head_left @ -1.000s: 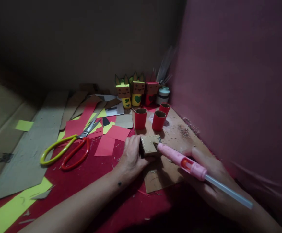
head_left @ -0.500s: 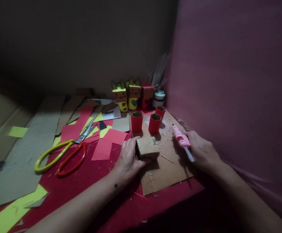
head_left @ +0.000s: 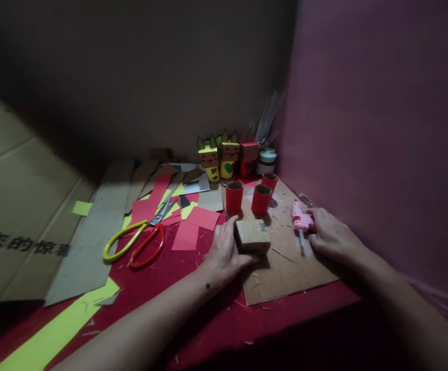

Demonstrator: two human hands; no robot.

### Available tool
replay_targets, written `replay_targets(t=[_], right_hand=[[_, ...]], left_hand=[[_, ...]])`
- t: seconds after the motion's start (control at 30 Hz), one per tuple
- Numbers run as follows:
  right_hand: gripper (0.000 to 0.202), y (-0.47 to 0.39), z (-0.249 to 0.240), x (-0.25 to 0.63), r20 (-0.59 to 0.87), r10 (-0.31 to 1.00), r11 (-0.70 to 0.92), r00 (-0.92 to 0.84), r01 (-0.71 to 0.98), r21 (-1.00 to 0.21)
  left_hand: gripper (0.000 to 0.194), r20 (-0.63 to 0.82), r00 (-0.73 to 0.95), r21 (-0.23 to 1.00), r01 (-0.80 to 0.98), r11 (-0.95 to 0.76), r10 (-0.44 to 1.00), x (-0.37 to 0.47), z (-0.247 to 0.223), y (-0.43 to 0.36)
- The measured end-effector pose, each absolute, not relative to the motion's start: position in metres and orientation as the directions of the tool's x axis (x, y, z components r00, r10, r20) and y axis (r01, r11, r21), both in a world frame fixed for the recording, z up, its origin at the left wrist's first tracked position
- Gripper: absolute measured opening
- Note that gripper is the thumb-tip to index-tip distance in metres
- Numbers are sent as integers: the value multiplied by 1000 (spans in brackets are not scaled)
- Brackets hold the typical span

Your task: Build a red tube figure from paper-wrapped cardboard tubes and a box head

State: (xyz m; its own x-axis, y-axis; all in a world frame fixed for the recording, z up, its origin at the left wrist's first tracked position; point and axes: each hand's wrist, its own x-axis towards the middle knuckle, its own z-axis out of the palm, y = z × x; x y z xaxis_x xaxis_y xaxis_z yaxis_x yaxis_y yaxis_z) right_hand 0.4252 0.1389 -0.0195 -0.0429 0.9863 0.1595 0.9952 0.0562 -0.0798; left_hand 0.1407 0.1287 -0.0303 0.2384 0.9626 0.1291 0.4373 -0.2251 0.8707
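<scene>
My left hand [head_left: 224, 247] is closed on a small cardboard box [head_left: 253, 234], fingers along its left side and thumb at the near edge. The box is at the near left part of a brown cardboard sheet [head_left: 297, 273]. At the sheet's right side, my right hand [head_left: 332, 234] has its fingers curled at the handle of a pink hot glue gun [head_left: 301, 219]; a pale glue stick juts from its back. Three red paper-covered tubes stand beyond the box: a left tube [head_left: 234, 198], a middle tube [head_left: 261, 201] and a rear tube [head_left: 271, 181].
Scissors [head_left: 154, 224] with yellow and red handles lie left among red paper [head_left: 185, 235] and cardboard strips [head_left: 110, 206]. Three eared cardboard figures [head_left: 228, 157] and a pale jar [head_left: 266, 161] stand at the back. Pink cloth [head_left: 363, 129] hangs on the right.
The view has shifted left, so things appear farther right. The glue gun has turned, its back end swinging toward the left, and appears lower on the sheet. My left hand keeps the box.
</scene>
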Motion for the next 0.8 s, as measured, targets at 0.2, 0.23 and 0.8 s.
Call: replay_targets(t=[0.2,0.23,0.8], right_hand=[[25,116,1,415,334,943,57,-14,991,-121],[25,111,6,409,387,922,64,20,977,-202],[98,119,18,332,-89,900,283,-426,728,-624]], left_hand=[[74,98,271,878,430,-211,958,106,-2,123],[61,106,267,849,477,-227,958,93,4,127],[40,-101,369,449,846,-288,924,35,6,244]])
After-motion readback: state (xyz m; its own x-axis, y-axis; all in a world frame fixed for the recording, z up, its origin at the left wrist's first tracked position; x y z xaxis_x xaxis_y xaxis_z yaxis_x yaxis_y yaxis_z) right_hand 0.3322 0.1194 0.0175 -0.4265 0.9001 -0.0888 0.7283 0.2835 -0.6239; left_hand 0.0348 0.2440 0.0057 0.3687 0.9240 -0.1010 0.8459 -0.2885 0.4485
